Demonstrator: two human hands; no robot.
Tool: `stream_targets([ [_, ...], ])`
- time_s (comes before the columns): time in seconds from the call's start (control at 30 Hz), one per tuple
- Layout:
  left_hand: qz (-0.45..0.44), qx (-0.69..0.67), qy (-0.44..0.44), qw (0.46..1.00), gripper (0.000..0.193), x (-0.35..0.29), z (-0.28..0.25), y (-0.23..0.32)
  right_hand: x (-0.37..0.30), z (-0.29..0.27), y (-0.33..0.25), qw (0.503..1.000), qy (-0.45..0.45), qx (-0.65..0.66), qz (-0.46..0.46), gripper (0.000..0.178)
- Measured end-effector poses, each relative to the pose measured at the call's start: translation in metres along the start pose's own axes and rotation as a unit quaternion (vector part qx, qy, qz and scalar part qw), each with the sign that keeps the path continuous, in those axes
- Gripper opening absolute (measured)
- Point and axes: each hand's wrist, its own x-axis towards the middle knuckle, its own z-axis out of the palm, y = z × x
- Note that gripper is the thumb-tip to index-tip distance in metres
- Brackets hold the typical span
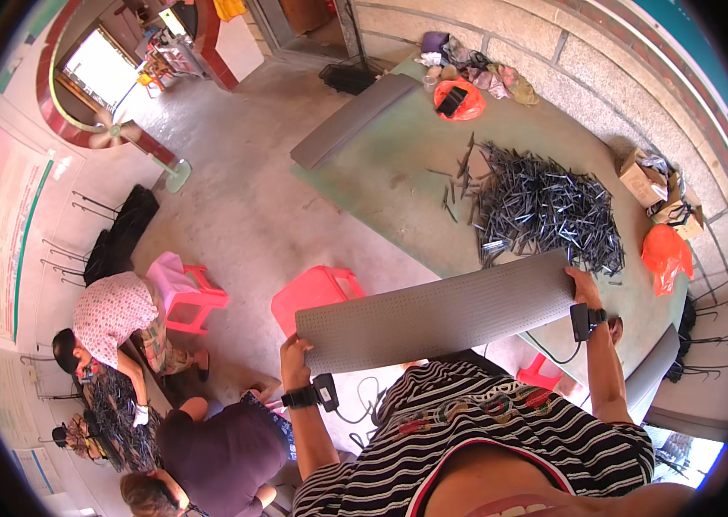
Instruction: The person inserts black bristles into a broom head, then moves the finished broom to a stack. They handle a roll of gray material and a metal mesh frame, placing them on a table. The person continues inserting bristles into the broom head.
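Grey, probably light but bendy, this mat (437, 312) is needing both ends held, so my fingers are clamping it, left hand (296, 360) at nine o'clock, right hand (586, 289) at three.

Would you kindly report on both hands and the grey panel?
Left hand, right hand: gripping opposite ends of grey panel. Panel's right end higher in view. Red stool partly hidden behind it.

The heap of parts (549, 211) lies on the table (381, 202), with a plastic bag (464, 110) behind it to the left, and boxes (647, 183) and a second bag (665, 257) to its right. Before the heap is the panel (433, 314); left of the heap, off the table, stand a stool (308, 289) and, farther left, a fan (114, 133).
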Motion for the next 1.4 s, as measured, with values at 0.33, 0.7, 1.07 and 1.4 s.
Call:
stream_targets([
  [0.33,-0.026,0.035,-0.079,0.996,0.036,0.136,0.093,0.04,0.043,0.008,-0.025,0.994,0.048,0.073,0.062,0.029],
  [0.7,-0.069,0.068,-0.142,0.985,0.034,0.252,0.171,0.094,0.091,0.006,-0.036,0.99,0.107,-0.04,0.085,0.032],
  [1.07,-0.154,0.061,-0.115,0.98,0.049,0.449,0.155,0.127,0.216,0.157,-0.078,0.983,0.083,-0.162,-0.015,0.027],
  [1.4,-0.149,0.025,-0.038,0.988,0.049,0.599,0.13,0.156,0.385,0.373,-0.194,0.772,-0.118,-0.551,-0.295,0.051],
])
